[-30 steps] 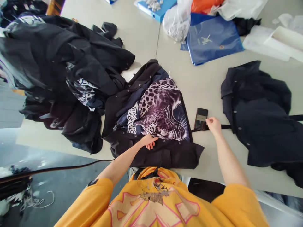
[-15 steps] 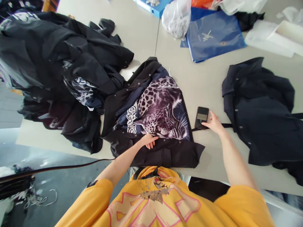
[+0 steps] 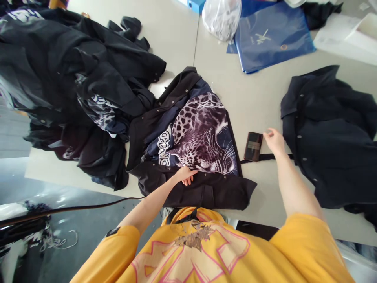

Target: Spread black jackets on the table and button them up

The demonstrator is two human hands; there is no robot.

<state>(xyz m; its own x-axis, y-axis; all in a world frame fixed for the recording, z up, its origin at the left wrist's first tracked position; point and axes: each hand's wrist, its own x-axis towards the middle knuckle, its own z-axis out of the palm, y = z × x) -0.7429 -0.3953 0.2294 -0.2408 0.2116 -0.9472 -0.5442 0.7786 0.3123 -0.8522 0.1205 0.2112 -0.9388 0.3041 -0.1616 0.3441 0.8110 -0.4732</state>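
Right hand (image 3: 274,141) moved past one phone (image 3: 253,146), fingers open; left hand (image 3: 185,175), fingers loose, on the leopard-print jacket (image 3: 200,137).

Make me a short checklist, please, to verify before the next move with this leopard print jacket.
1. Left hand on the lower part of the black jacket: ok, it rests there.
2. Leopard print panel lying flat, face up: ok.
3. Right hand apart from the phone: ok, a gap shows.
4. Phone off the black strap: cannot tell, they look very close.
5. Jacket apart from the black clothes pile: not ok, they touch.
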